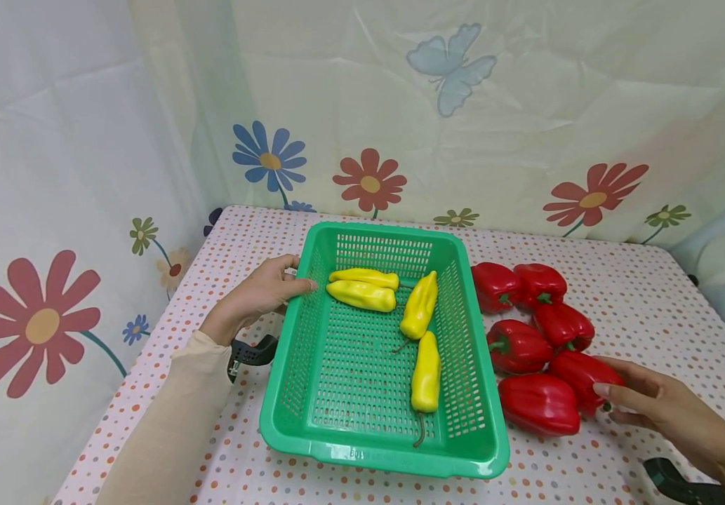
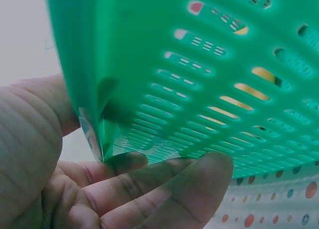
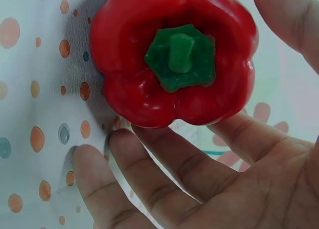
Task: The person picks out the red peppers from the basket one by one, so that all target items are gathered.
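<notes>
My left hand holds the left rim of a green perforated plastic basket, thumb over the edge. Its fingers lie against the outer wall in the left wrist view. Several long yellow peppers lie inside the basket. At the right, my right hand is around the stem end of a red bell pepper. The right wrist view shows that pepper from its green stem, fingers spread beside and behind it, thumb standing a little off its side.
More red bell peppers sit in a cluster along the basket's right side. A dotted cloth covers the table. Flower-printed curtains hang behind and to the left. Dark straps circle both wrists.
</notes>
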`<state>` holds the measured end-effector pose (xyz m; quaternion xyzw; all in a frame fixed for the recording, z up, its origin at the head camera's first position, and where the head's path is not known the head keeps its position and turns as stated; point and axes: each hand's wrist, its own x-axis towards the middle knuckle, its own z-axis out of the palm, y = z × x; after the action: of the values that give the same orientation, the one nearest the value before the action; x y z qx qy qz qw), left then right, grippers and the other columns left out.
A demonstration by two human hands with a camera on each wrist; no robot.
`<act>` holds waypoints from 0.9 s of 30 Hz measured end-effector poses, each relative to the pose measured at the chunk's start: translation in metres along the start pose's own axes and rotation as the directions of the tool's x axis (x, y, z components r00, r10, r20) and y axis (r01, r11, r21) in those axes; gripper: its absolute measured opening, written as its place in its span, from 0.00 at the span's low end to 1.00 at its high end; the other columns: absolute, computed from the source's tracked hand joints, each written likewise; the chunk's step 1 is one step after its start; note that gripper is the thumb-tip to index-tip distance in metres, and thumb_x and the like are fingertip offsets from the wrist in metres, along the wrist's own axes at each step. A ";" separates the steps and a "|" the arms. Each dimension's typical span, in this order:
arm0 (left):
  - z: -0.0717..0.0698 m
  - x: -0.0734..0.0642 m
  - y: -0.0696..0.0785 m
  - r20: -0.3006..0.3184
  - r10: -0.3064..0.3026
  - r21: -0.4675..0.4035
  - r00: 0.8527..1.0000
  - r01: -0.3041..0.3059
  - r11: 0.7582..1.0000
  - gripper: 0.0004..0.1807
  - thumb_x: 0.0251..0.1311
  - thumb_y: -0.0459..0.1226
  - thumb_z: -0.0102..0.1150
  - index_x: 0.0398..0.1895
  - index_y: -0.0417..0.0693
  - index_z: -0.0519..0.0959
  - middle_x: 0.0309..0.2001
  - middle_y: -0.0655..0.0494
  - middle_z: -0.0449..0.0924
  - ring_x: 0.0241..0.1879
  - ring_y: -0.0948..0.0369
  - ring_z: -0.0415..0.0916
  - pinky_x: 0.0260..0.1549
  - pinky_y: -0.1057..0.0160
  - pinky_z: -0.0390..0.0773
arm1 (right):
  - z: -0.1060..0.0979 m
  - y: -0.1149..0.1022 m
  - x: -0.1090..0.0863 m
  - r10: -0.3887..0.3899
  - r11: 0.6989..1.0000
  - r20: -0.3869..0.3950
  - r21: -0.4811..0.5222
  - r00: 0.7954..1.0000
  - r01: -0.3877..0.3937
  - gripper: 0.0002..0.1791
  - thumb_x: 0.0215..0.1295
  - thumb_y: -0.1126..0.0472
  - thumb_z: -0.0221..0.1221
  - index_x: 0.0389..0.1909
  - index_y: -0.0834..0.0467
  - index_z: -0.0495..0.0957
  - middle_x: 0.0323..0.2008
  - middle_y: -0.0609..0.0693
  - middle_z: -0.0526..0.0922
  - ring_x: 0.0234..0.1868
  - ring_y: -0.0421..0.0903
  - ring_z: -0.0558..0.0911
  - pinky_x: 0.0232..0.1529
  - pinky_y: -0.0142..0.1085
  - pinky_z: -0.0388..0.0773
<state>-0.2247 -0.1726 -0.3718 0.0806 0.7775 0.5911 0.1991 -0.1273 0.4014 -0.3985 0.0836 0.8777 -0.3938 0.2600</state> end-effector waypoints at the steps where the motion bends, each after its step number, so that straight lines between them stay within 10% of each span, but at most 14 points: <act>1: 0.000 0.000 0.000 -0.001 0.001 0.000 1.000 -0.001 1.000 0.21 0.74 0.36 0.57 0.64 0.34 0.68 0.49 0.32 0.86 0.34 0.54 0.89 0.37 0.51 0.91 | 0.000 0.000 -0.001 -0.001 1.000 -0.001 -0.002 1.000 0.001 0.48 0.82 0.44 0.50 0.79 0.75 0.40 0.73 0.82 0.52 0.57 0.59 0.81 0.53 0.50 0.87; 27: -0.002 -0.004 0.000 0.027 0.036 0.043 0.999 -0.037 0.998 0.21 0.78 0.42 0.55 0.64 0.36 0.68 0.50 0.35 0.86 0.38 0.52 0.89 0.43 0.51 0.90 | 0.001 -0.006 -0.008 0.012 0.996 -0.007 -0.091 1.000 -0.012 0.53 0.81 0.38 0.45 0.79 0.72 0.28 0.72 0.86 0.43 0.68 0.84 0.62 0.56 0.68 0.79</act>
<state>-0.2220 -0.1757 -0.3700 0.1068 0.7858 0.5764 0.1970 -0.1220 0.3970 -0.3908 0.0783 0.8950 -0.3516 0.2631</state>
